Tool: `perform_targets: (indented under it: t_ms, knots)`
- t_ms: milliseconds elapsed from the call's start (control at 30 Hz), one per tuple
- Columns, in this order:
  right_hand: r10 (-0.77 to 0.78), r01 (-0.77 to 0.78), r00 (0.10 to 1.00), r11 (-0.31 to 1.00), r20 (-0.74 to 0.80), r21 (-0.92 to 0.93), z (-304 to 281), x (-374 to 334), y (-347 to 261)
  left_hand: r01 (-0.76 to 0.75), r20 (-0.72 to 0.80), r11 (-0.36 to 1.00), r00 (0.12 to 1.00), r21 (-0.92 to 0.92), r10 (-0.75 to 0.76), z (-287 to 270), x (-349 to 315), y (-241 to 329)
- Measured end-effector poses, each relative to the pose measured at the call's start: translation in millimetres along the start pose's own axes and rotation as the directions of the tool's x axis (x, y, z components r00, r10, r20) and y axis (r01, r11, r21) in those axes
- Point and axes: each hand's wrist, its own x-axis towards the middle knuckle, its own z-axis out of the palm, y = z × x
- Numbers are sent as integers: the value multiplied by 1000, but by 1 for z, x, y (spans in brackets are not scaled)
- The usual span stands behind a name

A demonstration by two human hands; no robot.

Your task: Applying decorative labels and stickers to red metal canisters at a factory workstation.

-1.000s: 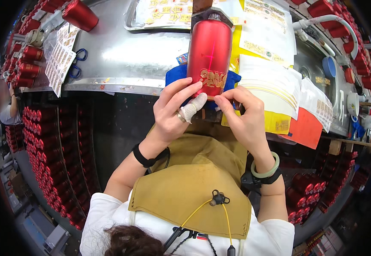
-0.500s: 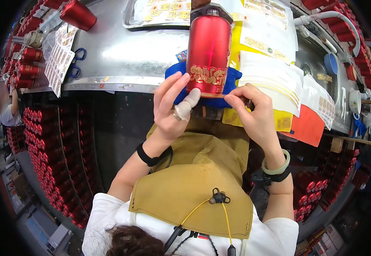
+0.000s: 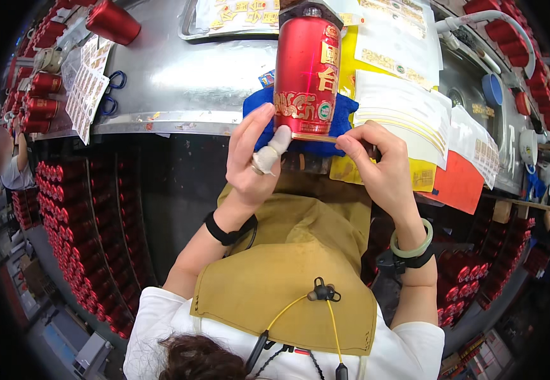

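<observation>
A red bottle [image 3: 300,69] with gold lettering and a gold pattern lies on its side on a blue cloth [image 3: 347,109], base toward me. Along its base edge runs a thin gold strip [image 3: 315,137]. My right hand [image 3: 381,163] pinches the strip's right end between thumb and forefinger. The thumb of my left hand [image 3: 249,155], wrapped in a white cover, presses at the base's left edge by the strip. My left fingers are stretched upward beside the bottle, not wrapped round it.
White sheets with gold stickers [image 3: 401,114] lie on a yellow sheet [image 3: 419,174] at the right, beside a red-orange sheet [image 3: 455,180]. Blue scissors [image 3: 111,95], sticker sheets [image 3: 87,101] and a red bottle [image 3: 113,22] are at left. A metal tray [image 3: 189,28] stands behind.
The bottle has turned, bringing its gold lettering and a green-and-white emblem into view. The strip now shows along more of the base edge. My hands have barely shifted.
</observation>
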Motion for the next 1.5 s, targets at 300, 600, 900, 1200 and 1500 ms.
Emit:
perform_targets:
  t_ms: [300,600,900,1200,1500]
  knots:
    - [11,-11,1000,1000,2,8,1,0,2,-39,44,995,998,-87,43,2,15,3]
    - [2,-3,1000,997,7,74,-2,-4,-1,-212,24,975,977,69,211,0,2,-9]
    - [-142,137,989,979,28,152,0,1,-34,301,-13,917,949,-263,-316,1,-5,3]
    - [-9,9,1000,1000,-8,25,-9,-6,0,-59,-42,995,997,77,62,1,-1,-1]
    - [15,-14,1000,997,-13,79,-2,-3,13,269,-26,928,958,-259,-285,7,-3,3]
